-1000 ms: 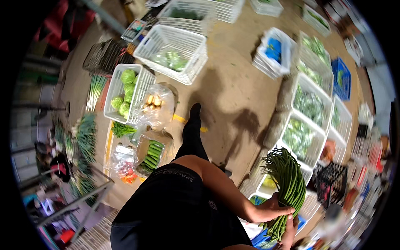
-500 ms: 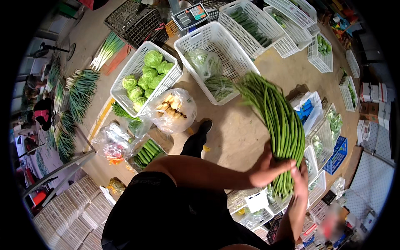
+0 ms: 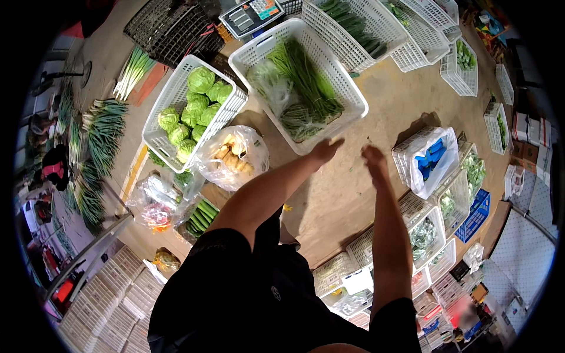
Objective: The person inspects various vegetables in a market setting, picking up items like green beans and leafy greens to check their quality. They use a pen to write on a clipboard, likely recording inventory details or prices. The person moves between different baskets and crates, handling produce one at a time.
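A bundle of long green beans (image 3: 309,82) lies in the large white crate (image 3: 359,106), beside a clear bag of greens (image 3: 272,88) and another bagged green bunch (image 3: 300,122). My left hand (image 3: 325,151) is just off the crate's near edge, fingers stretched out and holding nothing. To its right, my right hand (image 3: 374,157) hangs over the floor with loosely bent, parted fingers, also holding nothing. Both arms reach forward, apart from the beans.
Left of the bean crate stand a crate of cabbages (image 3: 191,112) and a clear bag of pale roots (image 3: 235,157). A scale (image 3: 252,17) sits behind. At right is a crate with blue packets (image 3: 432,156); cucumbers (image 3: 203,216) lie near my left leg.
The long beans have gone from my two hands into the white crate. Both hands have moved forward and let go, and the view has shifted slightly.
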The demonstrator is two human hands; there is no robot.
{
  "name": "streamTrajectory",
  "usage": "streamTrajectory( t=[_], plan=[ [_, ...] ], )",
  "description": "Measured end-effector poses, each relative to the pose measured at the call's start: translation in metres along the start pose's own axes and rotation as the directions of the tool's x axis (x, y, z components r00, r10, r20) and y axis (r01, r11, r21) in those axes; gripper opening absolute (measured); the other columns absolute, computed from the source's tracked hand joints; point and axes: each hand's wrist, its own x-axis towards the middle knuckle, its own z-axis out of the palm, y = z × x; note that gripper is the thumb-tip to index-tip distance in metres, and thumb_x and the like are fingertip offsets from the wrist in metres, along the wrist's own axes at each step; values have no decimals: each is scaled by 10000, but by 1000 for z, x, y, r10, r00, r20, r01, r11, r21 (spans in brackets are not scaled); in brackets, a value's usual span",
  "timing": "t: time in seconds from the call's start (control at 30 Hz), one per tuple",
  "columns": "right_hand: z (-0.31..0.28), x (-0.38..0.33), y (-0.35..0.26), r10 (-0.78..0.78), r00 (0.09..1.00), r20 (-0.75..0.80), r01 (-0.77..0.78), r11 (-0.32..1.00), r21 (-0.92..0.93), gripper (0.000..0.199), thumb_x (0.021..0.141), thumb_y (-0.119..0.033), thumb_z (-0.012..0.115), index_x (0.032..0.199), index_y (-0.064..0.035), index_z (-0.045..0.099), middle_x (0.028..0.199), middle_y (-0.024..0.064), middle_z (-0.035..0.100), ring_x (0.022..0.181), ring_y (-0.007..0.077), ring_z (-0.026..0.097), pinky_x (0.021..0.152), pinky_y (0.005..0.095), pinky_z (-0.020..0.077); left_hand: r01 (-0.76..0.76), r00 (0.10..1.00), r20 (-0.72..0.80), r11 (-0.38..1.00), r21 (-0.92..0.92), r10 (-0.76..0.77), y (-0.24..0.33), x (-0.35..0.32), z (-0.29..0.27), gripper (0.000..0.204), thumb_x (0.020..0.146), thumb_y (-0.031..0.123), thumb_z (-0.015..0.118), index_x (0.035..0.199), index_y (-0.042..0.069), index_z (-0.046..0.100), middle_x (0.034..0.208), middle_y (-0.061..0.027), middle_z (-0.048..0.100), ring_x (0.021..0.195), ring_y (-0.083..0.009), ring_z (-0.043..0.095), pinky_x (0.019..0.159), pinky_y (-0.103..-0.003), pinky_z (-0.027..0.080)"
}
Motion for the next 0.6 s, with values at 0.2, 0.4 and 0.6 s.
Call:
streamTrajectory(
  t=[0.2, 0.4, 0.6],
  plan=[
    [-70, -193, 234, -460, 842, 282, 497, 458, -737, 153, 930, -208, 608, 862, -72, 623, 808, 156, 619, 801, 370, 615, 721, 476, 515, 85, 994, 81, 991, -104, -77, -99, -80, 3, 436, 910, 377, 637, 651, 36, 551, 590, -42, 507, 588, -152, 473, 606, -379, 412],
    [-65, -425, 359, 833, 552, 40, -817, 531, 224, 277, 951, -312, 619, 860, -51, 630, 671, 78, 622, 552, 219, 616, 467, 352, 485, 97, 995, -58, 951, 294, -83, -169, -122, -44, 353, 816, 385, 673, 707, 49, 664, 702, -124, 654, 698, -263, 640, 680, -428, 479],
    [-1, -546, 360, 852, 517, 81, -758, 412, 507, 237, 948, -297, 592, 1030, -75, 606, 767, 65, 644, 632, 200, 636, 506, 336, 489, -24, 998, -39, 864, 503, 50, -196, -120, -14, 394, 814, 408, 647, 734, 24, 687, 773, -183, 692, 783, -331, 681, 741, -456, 504]
  ],
)
